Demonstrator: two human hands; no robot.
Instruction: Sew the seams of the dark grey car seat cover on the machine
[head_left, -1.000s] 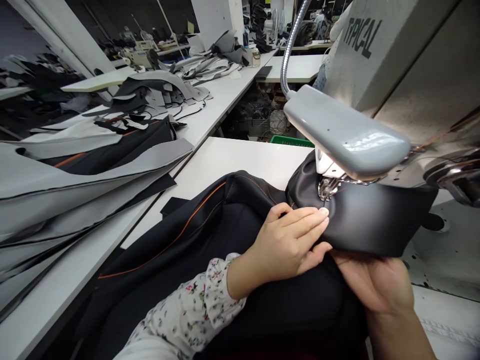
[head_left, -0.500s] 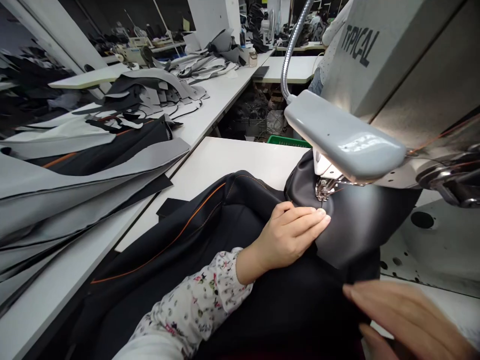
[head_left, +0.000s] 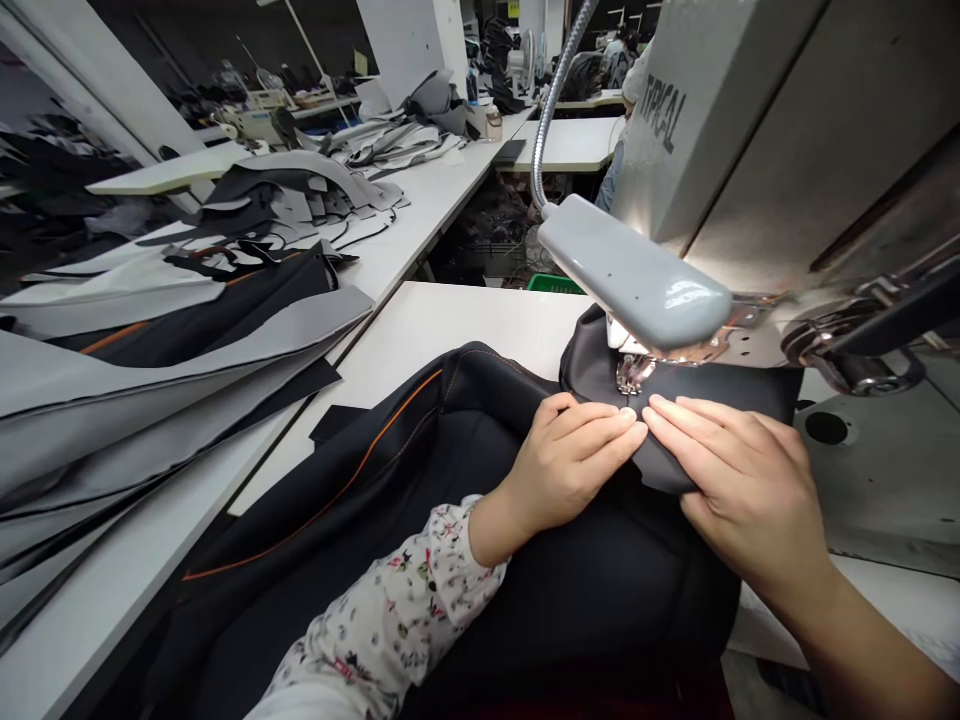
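"Where are the hands?"

"Left hand (head_left: 574, 465) and right hand (head_left: 742, 485) lie flat, fingers straight and unclenched, on the smooth black cover (head_left: 487, 465), just before the presser foot (head_left: 630, 376)."

"How far along is it?"

"The curved orange trim (head_left: 386, 425) and fine stitch lines are in; the stretch beneath the foot looks unfinished, though the lamp (head_left: 637, 275) hides some of it."

"And around?"

"Soft, leathery folds on the glossy white counter (head_left: 480, 315); leftward, limp grey panels (head_left: 187, 375) overlap in long strips."
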